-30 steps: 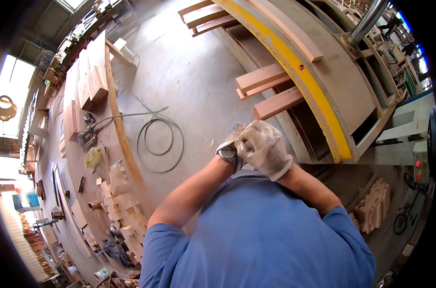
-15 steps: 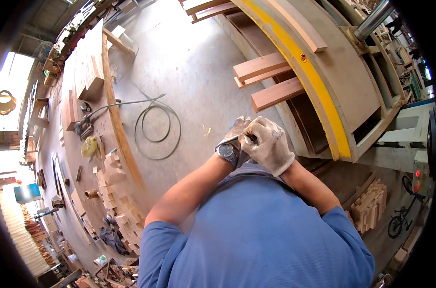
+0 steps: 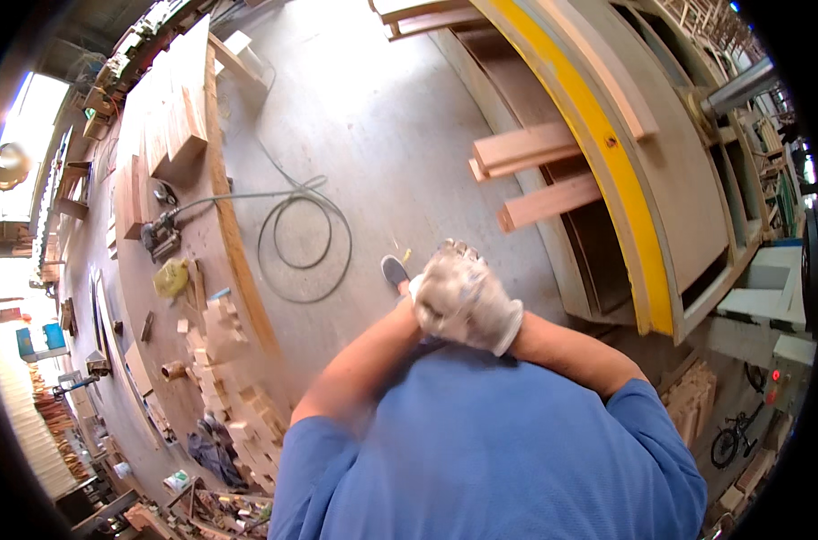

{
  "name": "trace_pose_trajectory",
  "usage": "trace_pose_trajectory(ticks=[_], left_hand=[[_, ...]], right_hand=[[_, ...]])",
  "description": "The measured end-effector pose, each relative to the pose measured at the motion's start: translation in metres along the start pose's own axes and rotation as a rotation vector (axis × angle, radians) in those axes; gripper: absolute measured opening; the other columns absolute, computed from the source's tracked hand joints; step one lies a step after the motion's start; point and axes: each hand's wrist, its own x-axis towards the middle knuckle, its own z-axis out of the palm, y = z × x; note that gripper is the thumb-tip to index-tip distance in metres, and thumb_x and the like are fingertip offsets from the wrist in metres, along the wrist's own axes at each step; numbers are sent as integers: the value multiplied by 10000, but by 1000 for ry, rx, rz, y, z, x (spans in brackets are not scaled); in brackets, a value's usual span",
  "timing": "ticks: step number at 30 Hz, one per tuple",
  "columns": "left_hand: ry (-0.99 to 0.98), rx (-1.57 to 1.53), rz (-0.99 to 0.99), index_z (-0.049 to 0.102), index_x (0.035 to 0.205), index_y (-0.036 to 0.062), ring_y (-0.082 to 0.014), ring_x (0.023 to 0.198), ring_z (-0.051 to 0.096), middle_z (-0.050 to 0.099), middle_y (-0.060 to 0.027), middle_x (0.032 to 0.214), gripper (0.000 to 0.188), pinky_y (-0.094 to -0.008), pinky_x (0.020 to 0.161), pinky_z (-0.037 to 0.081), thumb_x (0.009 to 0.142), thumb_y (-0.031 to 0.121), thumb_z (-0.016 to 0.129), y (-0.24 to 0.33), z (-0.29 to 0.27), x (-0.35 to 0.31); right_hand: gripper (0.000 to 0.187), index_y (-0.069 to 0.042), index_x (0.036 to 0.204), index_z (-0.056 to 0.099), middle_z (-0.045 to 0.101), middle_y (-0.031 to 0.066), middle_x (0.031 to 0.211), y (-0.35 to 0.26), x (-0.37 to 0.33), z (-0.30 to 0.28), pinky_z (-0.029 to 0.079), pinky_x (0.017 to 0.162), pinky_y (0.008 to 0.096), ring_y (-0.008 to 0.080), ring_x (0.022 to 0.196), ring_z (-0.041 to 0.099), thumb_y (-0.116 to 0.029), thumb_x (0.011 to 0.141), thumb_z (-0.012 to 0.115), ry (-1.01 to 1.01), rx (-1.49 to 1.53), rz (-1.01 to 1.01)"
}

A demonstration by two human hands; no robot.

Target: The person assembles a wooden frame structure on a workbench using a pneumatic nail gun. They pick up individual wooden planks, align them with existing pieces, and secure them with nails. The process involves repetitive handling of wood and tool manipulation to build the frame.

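Both my hands come together in front of my blue shirt. My right hand, in a whitish work glove with grey smudges, lies over the left with its fingers curled in. Whatever it grips is hidden beneath it. Only a sliver of my left hand shows at the edge of the right glove, so its fingers cannot be made out. My left forearm is bare. Beyond the hands, one grey shoe shows on the concrete floor.
At right stands a large curved machine table with a yellow edge strip; wooden beams jut from it. On the left workbench are planks, a power tool and stacked wood blocks. A coiled hose lies on the floor.
My right hand has turned over and now covers my left wrist and its watch, which showed before. A shoe has come into sight. The surroundings have shifted slightly in view.
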Motion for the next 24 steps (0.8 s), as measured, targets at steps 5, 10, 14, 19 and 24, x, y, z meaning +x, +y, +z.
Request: trace_pose_trajectory(ticks=[5, 10, 14, 19, 24], left_hand=[[46, -363, -246, 753, 1202, 129, -326, 1283, 647, 721, -123, 1322, 280, -457, 1097, 483, 975, 281, 693, -132, 9, 1], [-207, 94, -387, 757, 1232, 113, -352, 1255, 681, 744, -146, 1299, 320, -459, 1073, 536, 1035, 336, 639, -193, -80, -42], [-212, 8, -596, 757, 1271, 104, -390, 1210, 704, 756, -181, 1272, 378, -497, 1059, 551, 1056, 378, 610, -266, -85, -94], [-259, -274, -861, 769, 1322, 101, -404, 1304, 670, 722, -202, 1388, 423, -492, 1152, 501, 1036, 372, 614, -331, -52, -125], [-264, -249, -853, 819, 1276, 199, -282, 1421, 612, 716, -207, 1400, 524, -354, 1209, 447, 973, 577, 621, -497, 133, -198]], right_hand=[[132, -63, 901, 776, 746, 97, 916, 15, 101, 36, 582, 786, 416, 298, 874, 726, -192, 904, 806, 73, 354, 89], [171, -63, 929, 788, 755, 127, 951, 56, 166, 37, 588, 778, 400, 302, 858, 741, -232, 954, 796, -57, 304, 415], [206, -82, 922, 804, 764, 127, 989, 85, 184, 68, 598, 818, 414, 310, 924, 754, -282, 953, 769, -273, 247, 466], [320, -109, 1043, 819, 765, 131, 1129, 116, 215, 88, 570, 980, 442, 314, 1094, 738, -400, 987, 698, -556, 169, 544], [407, -89, 1145, 809, 769, 129, 1237, 180, 278, 94, 526, 1071, 428, 290, 1220, 714, -443, 1005, 665, -766, 104, 556]])
